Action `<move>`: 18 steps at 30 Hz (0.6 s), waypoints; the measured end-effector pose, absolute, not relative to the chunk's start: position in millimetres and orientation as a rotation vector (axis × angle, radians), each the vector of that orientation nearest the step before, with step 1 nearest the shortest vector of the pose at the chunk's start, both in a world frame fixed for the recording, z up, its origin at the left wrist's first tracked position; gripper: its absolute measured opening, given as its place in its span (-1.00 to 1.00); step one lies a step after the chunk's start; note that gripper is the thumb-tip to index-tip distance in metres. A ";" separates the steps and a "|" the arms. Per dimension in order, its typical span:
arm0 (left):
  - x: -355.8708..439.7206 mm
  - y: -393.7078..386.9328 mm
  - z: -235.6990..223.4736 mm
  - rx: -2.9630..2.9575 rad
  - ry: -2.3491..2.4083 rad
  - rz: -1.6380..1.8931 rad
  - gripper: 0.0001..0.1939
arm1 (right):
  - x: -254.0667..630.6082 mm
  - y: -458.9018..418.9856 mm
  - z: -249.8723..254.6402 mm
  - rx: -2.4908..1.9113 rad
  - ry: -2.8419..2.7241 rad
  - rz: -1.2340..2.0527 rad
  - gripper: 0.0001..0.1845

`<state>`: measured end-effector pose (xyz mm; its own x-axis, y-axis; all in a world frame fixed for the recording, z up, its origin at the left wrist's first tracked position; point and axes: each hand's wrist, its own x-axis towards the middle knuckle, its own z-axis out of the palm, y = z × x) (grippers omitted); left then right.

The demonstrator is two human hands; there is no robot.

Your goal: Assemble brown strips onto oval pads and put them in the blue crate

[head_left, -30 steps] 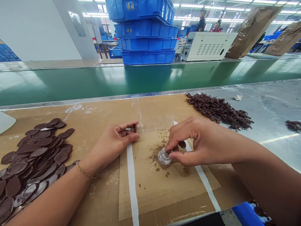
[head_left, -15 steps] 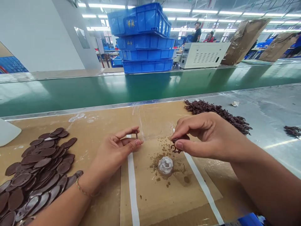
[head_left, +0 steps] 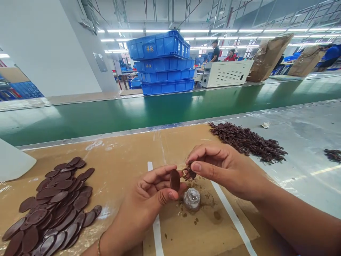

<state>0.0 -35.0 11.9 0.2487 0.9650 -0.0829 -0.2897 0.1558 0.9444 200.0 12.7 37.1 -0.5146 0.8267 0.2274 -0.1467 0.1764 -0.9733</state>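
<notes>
My left hand [head_left: 157, 192] pinches a brown oval disc [head_left: 175, 180] upright between thumb and fingers. Close beside it, my right hand [head_left: 221, 167] grips a small dark brown twig-like piece [head_left: 189, 172] between thumb and forefinger; its near end almost meets the disc, and I cannot tell whether they touch. Below both hands a small clear glass jar [head_left: 191, 199] with whitish residue stands on the cardboard, ringed by brown wet spots. On the left lies a heap of brown oval discs [head_left: 57, 188]. A pile of dark twig-like pieces [head_left: 247, 142] lies beyond my right hand.
Cardboard [head_left: 128, 153] with white tape strips [head_left: 231, 213] covers the work surface. Behind it runs a green conveyor belt [head_left: 112, 113]. Stacked blue crates [head_left: 165, 65], a cream metal box [head_left: 226, 73] and brown paper-wrapped packages [head_left: 269, 58] stand past the belt. People are in the background.
Both hands have come together above the jar. The left hand's disc has turned from edge-on to show its flat face, and the twig-like piece is now beside it. The view has tilted up.
</notes>
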 end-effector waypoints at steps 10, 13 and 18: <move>-1.7 -32.0 8.0 1.099 0.892 1.017 -0.64 | 199.1 8.7 34.3 -0.726 -1.732 1.431 -0.91; -1.6 -32.3 8.8 1.094 0.887 1.012 -0.66 | 199.8 9.2 32.3 -0.700 -1.783 1.379 -0.91; -2.0 -32.8 8.0 1.099 0.868 1.038 -0.70 | 198.9 9.3 31.6 -0.680 -1.817 1.331 -0.93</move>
<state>-2.0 -32.8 8.0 0.2937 0.9546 -0.0508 -0.2190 0.1189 0.9684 198.9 9.3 31.6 -0.5622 0.7818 0.2696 -0.0211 0.3124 -0.9497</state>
